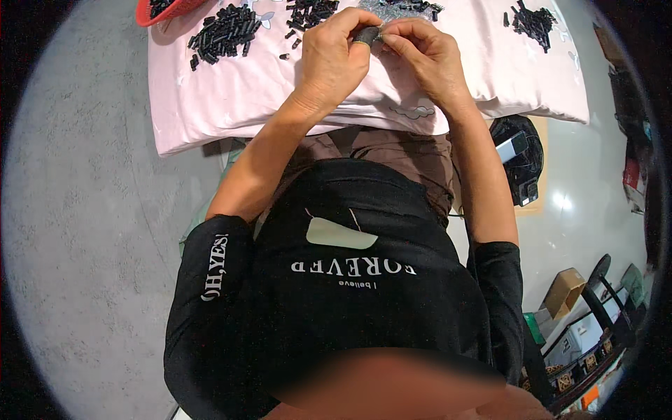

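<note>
My left hand (pixel 334 57) pinches a small black tube-shaped part (pixel 367 34) between thumb and forefinger. My right hand (pixel 425 56) meets it from the right, fingertips closed on the same part's end, where something thin and metallic shows. Both hands hover over a pale pink cloth-covered surface (pixel 231 98). A heap of the same small black parts (pixel 224 31) lies to the left of my hands, and another heap (pixel 311 12) lies just beyond them.
A third heap of black parts (pixel 532 21) lies at the far right of the cloth. A red basket (pixel 164 10) with black parts sits at the top left. A black device (pixel 521 161) rests on the floor at the right, with boxes (pixel 563 292) further back.
</note>
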`<state>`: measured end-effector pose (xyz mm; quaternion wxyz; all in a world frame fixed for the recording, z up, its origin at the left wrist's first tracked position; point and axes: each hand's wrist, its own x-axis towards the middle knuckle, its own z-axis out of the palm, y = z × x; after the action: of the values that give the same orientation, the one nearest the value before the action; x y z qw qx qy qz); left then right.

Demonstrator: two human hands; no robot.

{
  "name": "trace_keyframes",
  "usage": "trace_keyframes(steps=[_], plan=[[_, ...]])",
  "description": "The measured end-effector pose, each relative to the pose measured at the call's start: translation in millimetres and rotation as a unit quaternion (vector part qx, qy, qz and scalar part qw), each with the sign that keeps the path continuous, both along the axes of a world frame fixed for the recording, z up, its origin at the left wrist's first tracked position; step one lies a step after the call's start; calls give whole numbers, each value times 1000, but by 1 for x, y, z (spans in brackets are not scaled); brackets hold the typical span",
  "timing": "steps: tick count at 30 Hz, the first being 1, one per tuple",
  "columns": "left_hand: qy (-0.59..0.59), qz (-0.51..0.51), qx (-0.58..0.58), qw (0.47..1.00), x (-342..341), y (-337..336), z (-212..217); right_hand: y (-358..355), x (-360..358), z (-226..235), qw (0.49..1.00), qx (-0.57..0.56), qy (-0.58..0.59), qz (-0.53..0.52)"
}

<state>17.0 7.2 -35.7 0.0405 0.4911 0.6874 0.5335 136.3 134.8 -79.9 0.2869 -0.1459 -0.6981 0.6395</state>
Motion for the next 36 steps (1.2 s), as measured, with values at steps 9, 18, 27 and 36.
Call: trace_keyframes(steps=[9,18,27,36], plan=[[-119,36,-47,991,12,3,12,1,0,0,999,-35,-5,11],[6,1,18,1000,6,0,8,1,1,1,998,-58,6,26],[77,-6,48,996,3,4,3,-1,0,-1,999,-30,11,3],[-69,2,-52,996,10,3,17,1,1,0,998,-51,28,19]])
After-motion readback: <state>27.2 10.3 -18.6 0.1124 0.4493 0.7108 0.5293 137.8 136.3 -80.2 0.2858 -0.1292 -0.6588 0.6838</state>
